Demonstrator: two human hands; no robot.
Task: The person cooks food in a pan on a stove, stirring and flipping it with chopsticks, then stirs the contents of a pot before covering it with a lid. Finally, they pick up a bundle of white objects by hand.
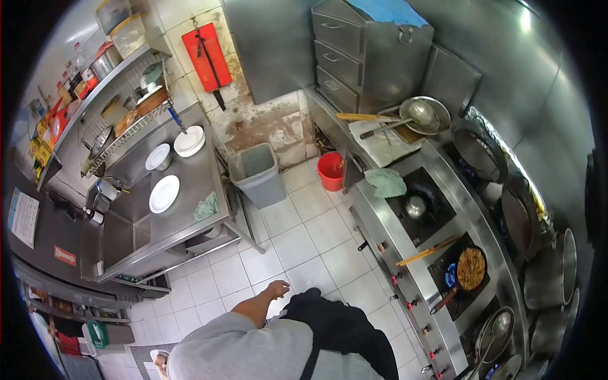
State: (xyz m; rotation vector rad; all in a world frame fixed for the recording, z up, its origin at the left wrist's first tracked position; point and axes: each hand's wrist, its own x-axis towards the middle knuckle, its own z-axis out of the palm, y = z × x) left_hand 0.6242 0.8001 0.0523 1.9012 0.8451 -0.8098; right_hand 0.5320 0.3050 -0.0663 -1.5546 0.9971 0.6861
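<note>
My left hand (277, 289) hangs in front of my body above the tiled floor (304, 244), its fingers loosely curled in and nothing visible in them. It touches no object. A black apron (345, 326) is just beside it, over my grey shirt. My right hand is out of view. On the stove (396, 253) to the right, a frying pan (451, 296) of brown cooked food (470, 268) sits over a blue flame. Long wooden utensils (425, 251) lie across the stove edge by that pan.
A steel sink counter (190, 183) with white plates (164, 194) stands left. A grey bin (258, 176) and red bucket (330, 171) stand on the floor ahead. The stove also bears a green cloth (386, 182), dark pans (479, 154) and a ladle (501, 324); large pots (550, 269) stand behind.
</note>
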